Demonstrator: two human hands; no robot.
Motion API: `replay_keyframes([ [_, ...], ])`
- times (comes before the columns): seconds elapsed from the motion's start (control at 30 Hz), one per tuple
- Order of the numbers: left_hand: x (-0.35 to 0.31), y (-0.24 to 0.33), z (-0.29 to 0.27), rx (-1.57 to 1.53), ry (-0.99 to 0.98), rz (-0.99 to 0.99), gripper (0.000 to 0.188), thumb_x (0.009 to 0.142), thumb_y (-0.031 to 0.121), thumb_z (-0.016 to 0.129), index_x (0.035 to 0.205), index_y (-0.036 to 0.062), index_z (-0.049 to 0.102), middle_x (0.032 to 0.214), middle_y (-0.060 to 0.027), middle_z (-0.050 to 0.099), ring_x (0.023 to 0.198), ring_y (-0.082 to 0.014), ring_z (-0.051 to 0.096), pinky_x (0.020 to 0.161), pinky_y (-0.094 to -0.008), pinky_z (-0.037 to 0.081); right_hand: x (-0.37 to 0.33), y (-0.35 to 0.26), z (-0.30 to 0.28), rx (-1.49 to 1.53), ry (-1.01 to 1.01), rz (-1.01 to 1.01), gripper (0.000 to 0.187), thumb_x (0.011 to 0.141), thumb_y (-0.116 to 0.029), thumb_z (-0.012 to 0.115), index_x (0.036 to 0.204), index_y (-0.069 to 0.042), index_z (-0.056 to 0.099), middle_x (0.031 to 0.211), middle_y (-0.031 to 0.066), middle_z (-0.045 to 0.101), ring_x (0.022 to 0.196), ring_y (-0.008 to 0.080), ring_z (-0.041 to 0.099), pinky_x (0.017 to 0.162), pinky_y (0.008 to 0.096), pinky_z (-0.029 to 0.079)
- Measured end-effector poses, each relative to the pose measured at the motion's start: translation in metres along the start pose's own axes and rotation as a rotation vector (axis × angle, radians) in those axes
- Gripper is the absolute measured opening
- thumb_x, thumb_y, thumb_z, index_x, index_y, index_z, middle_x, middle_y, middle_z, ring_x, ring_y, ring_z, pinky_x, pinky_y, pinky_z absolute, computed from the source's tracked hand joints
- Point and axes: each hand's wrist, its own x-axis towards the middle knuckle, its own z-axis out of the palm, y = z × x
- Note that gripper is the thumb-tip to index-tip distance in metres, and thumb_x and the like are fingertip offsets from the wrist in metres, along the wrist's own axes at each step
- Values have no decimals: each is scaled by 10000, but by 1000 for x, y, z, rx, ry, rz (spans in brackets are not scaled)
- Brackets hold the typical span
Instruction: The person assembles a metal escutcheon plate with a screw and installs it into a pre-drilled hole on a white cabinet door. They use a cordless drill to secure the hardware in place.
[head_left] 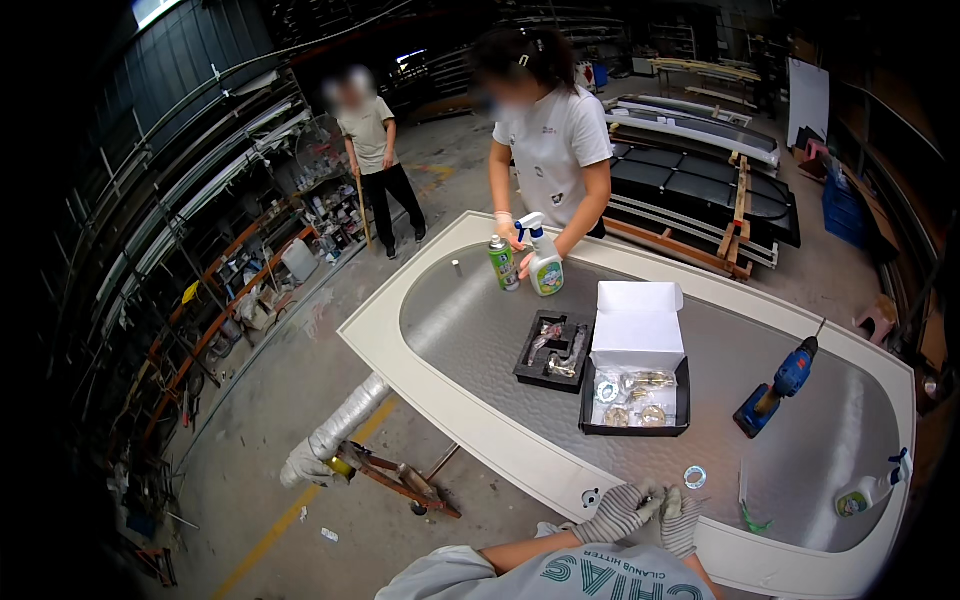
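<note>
My left hand (pixel 618 514) and my right hand (pixel 680 522), both in grey striped gloves, meet at the near edge of a white-framed door panel (pixel 480 425). The fingers of both are pinched close together. Whatever small piece lies between them is too small to make out. Just beyond the fingertips, a shiny metal ring (pixel 695 477) lies on the textured glass. A round metal fitting (pixel 591 497) sits on the white frame, left of my left hand. To the right of my right hand is a green-ended tool (pixel 755 518).
On the panel are an open box of bagged hardware (pixel 635 428), a black foam tray (pixel 541 376), a cordless drill (pixel 778 388) and a spray bottle (pixel 868 494). Across it, a co-worker (pixel 550 130) holds another spray bottle (pixel 546 268) and a can (pixel 503 265). Another person (pixel 370 140) stands farther back.
</note>
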Motion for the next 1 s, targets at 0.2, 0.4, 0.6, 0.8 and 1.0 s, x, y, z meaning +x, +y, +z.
replay_keyframes([
  [0.2,1,-10,-2,96,120,-4,142,902,140,580,968,18,547,786,-53,601,720,-118,582,654,-272,478,4,13,-2,-242,-97,-95,346,928,-288,514,719,-16,557,596,120,558,544,209,544,511,361,426],
  [0.4,3,13,-15,-110,112,-299,125,902,160,582,919,41,547,747,-40,596,665,-59,546,580,-229,453,9,-16,-5,-875,-10,-580,228,839,-270,587,748,-62,559,651,153,546,566,342,532,525,460,411],
  [0.6,-2,0,-9,-64,134,-116,139,905,173,576,916,38,547,757,-38,603,674,-83,565,595,-247,468,4,-9,-7,-727,-114,-471,209,845,-233,559,731,-59,538,597,134,505,532,323,506,504,445,393],
  [0.8,2,-16,-2,139,150,68,166,893,204,560,923,43,534,804,-104,632,724,-246,618,659,-341,490,0,36,-2,375,-173,293,273,872,-259,516,675,-74,487,522,32,421,452,195,434,440,348,361],
  [1.0,2,-10,-7,108,124,6,121,898,147,570,904,28,555,729,-32,596,654,-99,564,595,-260,461,4,36,-2,289,-198,307,270,869,-272,526,699,-64,496,531,42,411,478,200,442,460,369,367],
])
